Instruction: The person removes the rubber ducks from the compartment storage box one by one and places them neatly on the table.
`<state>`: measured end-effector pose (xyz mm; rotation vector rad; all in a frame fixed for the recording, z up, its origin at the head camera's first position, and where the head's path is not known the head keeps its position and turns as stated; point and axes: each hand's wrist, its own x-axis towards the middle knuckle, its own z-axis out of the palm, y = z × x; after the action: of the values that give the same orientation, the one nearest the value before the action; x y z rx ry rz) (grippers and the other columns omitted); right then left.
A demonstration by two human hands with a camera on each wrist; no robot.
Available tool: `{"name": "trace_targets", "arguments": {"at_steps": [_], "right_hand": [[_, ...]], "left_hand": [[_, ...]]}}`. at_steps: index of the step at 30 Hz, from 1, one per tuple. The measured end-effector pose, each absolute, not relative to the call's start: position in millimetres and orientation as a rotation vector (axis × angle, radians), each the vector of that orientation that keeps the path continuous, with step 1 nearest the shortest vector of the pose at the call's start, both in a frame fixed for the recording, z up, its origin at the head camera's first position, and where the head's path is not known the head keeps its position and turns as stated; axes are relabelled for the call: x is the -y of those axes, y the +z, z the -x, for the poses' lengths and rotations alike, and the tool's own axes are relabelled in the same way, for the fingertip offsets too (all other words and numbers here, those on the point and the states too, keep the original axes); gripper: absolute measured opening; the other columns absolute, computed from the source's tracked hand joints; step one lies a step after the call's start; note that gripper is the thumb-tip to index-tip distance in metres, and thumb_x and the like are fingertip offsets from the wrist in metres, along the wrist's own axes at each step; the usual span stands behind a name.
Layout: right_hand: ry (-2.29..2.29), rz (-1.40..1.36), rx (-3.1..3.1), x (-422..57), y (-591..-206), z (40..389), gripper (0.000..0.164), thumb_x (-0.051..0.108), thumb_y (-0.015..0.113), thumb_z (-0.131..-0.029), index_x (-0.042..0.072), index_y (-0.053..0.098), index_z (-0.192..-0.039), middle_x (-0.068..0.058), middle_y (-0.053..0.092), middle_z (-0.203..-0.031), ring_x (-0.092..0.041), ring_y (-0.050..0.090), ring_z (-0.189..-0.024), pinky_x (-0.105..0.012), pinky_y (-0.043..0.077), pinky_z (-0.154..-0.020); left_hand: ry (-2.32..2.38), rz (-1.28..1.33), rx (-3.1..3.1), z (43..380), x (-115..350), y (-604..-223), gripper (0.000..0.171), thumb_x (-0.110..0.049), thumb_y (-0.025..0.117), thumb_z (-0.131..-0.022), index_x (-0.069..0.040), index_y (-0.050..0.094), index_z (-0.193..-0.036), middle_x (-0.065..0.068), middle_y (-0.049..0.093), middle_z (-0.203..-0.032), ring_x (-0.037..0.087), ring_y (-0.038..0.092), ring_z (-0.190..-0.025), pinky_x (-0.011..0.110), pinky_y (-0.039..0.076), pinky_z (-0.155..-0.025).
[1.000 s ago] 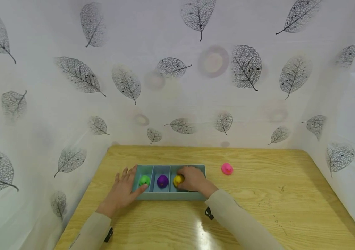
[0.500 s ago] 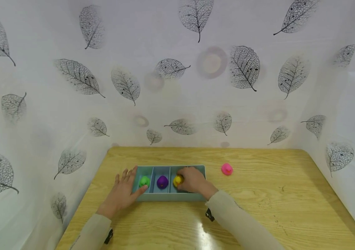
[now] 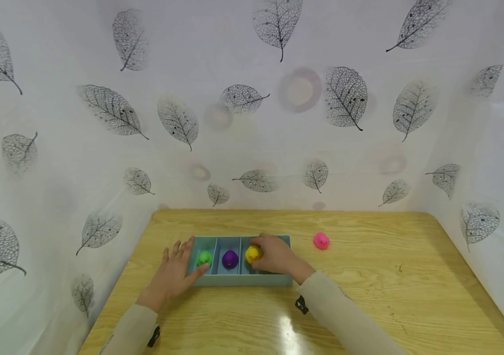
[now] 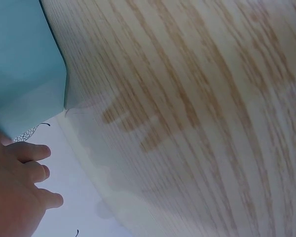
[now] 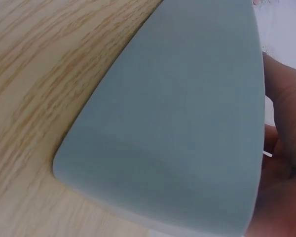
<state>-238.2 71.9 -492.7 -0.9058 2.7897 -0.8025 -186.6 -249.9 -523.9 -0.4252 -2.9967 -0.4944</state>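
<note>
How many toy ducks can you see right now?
4: green duck and purple duck in the tray, yellow duck in the right hand, pink duck on the table. The hand partly hides the tray's right end, so another may be there.

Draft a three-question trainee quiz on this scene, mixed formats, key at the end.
1. Multiple choice: which duck is between the fingers and thumb of the person's right hand?
A) green
B) yellow
C) pink

2. True or false: the small bright-pink toy duck sits on the wood-grain table, outside the pale blue-green, plastic-looking divided tray.

3. Fill in: in the head view, the compartment directly right of the one with the small light-green toy duck holds a ____ duck.

Key:
1. B, the small yellow toy duck.
2. True.
3. Purple; it is the small purple toy duck.
</note>
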Motion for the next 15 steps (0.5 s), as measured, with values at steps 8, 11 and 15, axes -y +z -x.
{"name": "trace_targets", "arguments": {"at_steps": [8, 11, 15], "right_hand": [[-0.905, 0.925, -2.788, -77.1, -485.1, 235.4, 0.051, 0.029, 0.084, -0.084, 0.003, 0.071, -0.125, -0.007, 0.069, -0.111, -0.015, 0.059, -0.093, -0.032, 0.053, -0.080], [-0.942, 0.923, -2.791, -77.7, -483.2, 235.6, 0.051, 0.029, 0.085, -0.083, 0.003, 0.071, -0.124, -0.006, 0.068, -0.109, -0.015, 0.058, -0.092, -0.032, 0.053, -0.079], [-1.051, 0.915, -2.753, -79.3, -478.3, 234.8, 0.051, 0.021, 0.084, -0.080, 0.000, 0.070, -0.124, -0.007, 0.064, -0.108, -0.015, 0.056, -0.089, -0.029, 0.053, -0.077]], "left_hand": [[-0.521, 0.411, 3.017, 185.5, 250.0, -523.7, 0.094, -0.061, 0.052, -0.104, -0.004, 0.015, -0.169, 0.031, 0.039, -0.164, 0.055, 0.026, -0.156, 0.079, 0.013, -0.123], [-0.526, 0.414, 3.009, 185.8, 249.8, -523.6, 0.094, -0.060, 0.053, -0.104, -0.004, 0.016, -0.169, 0.030, 0.040, -0.163, 0.055, 0.027, -0.156, 0.079, 0.013, -0.123], [-0.529, 0.415, 3.006, 186.4, 249.6, -523.9, 0.094, -0.060, 0.053, -0.104, -0.003, 0.016, -0.169, 0.030, 0.040, -0.163, 0.055, 0.027, -0.156, 0.079, 0.013, -0.122]]}}
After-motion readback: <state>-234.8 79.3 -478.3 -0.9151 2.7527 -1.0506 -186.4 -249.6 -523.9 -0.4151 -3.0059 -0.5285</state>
